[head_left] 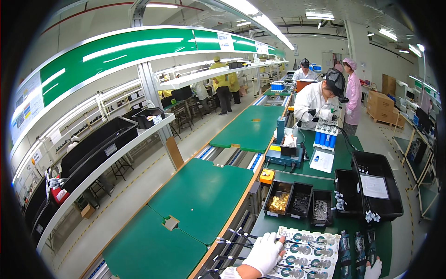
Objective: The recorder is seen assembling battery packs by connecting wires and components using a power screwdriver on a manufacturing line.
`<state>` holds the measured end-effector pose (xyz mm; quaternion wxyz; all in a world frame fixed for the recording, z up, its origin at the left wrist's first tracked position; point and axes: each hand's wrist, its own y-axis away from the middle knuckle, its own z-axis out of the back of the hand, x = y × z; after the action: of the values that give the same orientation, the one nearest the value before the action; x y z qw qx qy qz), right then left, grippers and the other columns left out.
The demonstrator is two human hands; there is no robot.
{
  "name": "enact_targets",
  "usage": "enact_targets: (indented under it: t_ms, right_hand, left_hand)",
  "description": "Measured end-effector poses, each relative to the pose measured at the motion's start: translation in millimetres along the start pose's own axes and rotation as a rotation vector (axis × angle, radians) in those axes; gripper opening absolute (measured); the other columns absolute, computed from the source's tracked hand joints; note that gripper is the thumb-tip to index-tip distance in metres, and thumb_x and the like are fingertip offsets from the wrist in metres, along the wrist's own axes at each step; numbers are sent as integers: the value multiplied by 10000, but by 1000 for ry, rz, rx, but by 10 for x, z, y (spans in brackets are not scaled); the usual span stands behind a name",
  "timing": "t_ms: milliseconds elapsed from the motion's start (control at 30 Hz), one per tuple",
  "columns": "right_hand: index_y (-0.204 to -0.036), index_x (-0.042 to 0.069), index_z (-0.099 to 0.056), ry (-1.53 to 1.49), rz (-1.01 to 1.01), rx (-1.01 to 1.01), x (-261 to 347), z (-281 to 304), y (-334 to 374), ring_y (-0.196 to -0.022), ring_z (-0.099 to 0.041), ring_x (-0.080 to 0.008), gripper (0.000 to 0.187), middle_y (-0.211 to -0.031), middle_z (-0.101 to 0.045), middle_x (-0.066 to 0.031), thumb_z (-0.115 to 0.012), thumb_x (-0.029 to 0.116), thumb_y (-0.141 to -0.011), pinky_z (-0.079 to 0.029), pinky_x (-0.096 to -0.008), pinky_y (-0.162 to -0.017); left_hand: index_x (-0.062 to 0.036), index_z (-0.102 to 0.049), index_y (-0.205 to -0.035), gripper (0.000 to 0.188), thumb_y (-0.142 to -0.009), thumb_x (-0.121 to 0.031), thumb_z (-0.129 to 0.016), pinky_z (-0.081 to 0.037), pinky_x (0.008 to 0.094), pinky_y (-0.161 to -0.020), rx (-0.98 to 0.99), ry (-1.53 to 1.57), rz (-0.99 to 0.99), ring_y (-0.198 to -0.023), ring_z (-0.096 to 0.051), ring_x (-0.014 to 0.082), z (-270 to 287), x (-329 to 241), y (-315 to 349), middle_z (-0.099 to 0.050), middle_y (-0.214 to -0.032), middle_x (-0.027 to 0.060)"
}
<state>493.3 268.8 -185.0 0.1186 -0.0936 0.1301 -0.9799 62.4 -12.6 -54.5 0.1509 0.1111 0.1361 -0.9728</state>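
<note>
Left hand [264, 253] in white glove, resting flat with fingers spread on white fixture tray [309, 253] of round grey parts and thin wires, gripping nothing. Right hand [373, 269], also gloved, cut off at lower edge, just right of tray beside dark slim bottles [357, 246]; grip impossible to tell. Beyond both hands, three black bins [299, 199] on green table [265, 225].

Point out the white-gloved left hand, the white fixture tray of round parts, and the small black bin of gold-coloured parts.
white-gloved left hand [264, 253], head view, back of glove.
white fixture tray [331, 245], head view, upper right part.
small black bin [275, 187], head view, far wall.
</note>
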Motion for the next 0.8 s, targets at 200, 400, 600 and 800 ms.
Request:
enact_targets:
  t_ms: [200, 400, 600, 800]
  right_hand:
    - [-1119, -4, -636, -349, -36, 452, -511, -171, -403, -858, -655, -280, 452, -1005, -691, -173, -760, 317, -825, -516, -411, -780]
    - [-1112, 37, -640, -1088, -469, 1005, -1145, -31, -259, -784, -642, -159, 286, -856, -692, -76, -689, 170, -865, -467, -248, -719]
    - [-1045, 5, -607, -1610, -464, 492, -907, 972, 689, -784, -631, -268, 237, -911, -647, -133, -627, 177, -884, -495, -365, -690]
    - [-954, 81, -438, -1908, 322, 305, 144, 1994, -17, -485, -467, -196, 467, -577, -451, -57, -486, 545, -979, -414, -350, -571]
  left_hand:
    - [-46, -560, -1321, 462, -943, -312, -581, -411, 411, -888, -30, -37, 14, -1093, -498, 292, 81, 1, 82, -532, -1117, 149]
    - [5, -557, -1295, 454, -954, -295, -576, -451, 420, -852, -55, -57, -6, -1039, -522, 315, 92, -92, 53, -531, -1127, 161]
    - [13, -603, -1167, 384, -841, -181, -665, -473, 461, -840, -249, 165, -49, -956, -556, 376, 28, -51, 50, -563, -1041, 193]
    - [10, -627, -1166, 379, -848, -193, -667, -458, 464, -886, -189, 154, 29, -1016, -548, 390, 140, 38, 61, -561, -1136, 208]
